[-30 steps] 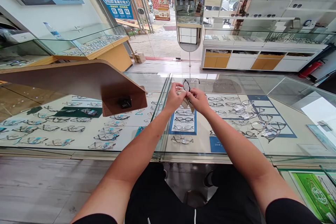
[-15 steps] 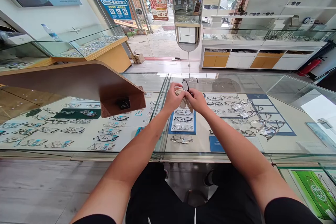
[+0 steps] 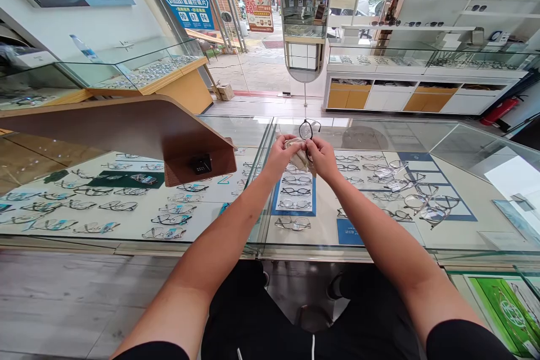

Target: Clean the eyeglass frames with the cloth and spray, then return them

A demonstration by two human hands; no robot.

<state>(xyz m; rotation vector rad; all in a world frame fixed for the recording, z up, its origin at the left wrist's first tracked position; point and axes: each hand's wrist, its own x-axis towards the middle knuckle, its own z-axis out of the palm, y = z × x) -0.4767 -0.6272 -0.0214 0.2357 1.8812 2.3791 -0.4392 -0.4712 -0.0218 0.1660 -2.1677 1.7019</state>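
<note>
Both hands are close together above the glass display counter (image 3: 320,239). My left hand (image 3: 280,156) is closed on a bunched beige cloth (image 3: 298,157), which hangs down between the hands. In my right hand (image 3: 323,158) is a pair of dark-framed eyeglasses (image 3: 305,130), gripped at its near part. One round lens stands up above the fingers, and a thin dark temple sticks out to the right. The cloth touches or nearly touches the near part of the glasses; the fingers hide the exact contact.
Rows of eyeglasses (image 3: 295,191) lie under the glass. To the left a brown stand (image 3: 198,146) juts over the counter. A tall mirror (image 3: 304,22) stands beyond, with another display case (image 3: 379,62) at the back right. A fire extinguisher (image 3: 502,109) is at far right.
The glasses have turned so the lens faces me more squarely, and sit slightly higher and to the right. My right hand has shifted slightly right; the left still holds the cloth.
</note>
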